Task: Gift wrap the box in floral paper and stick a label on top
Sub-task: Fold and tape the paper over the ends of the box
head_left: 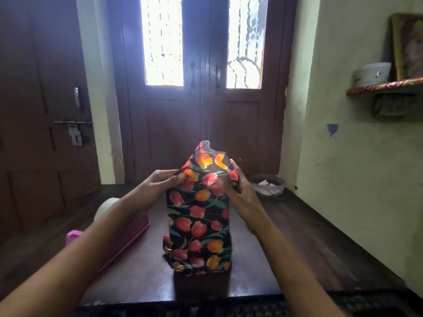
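Fingers [176,178] of the left hand [158,185] and right hand [239,186] pinch opposite top edges of the floral paper [203,159], whose loose end rises above the box [199,225] standing upright on the table [251,259] between them, equally near.

Box [198,220] upright mid-counter [137,271]. Paper [206,156] end sticks up over its top. Left hand [160,181] at the top's 9 o'clock edge, right hand [240,186] at 3 o'clock, both pinching paper. Tape dispenser [135,227] on counter at box's 9 o'clock, partly behind left forearm; small block [73,236] further out at 8. Basin [266,185] at 2 o'clock, beyond counter. Double door [201,110] at 12, behind everything. Wall shelf [384,86] high at 2; pot [372,74] on it, frame [407,46] at pot's 3 o'clock.
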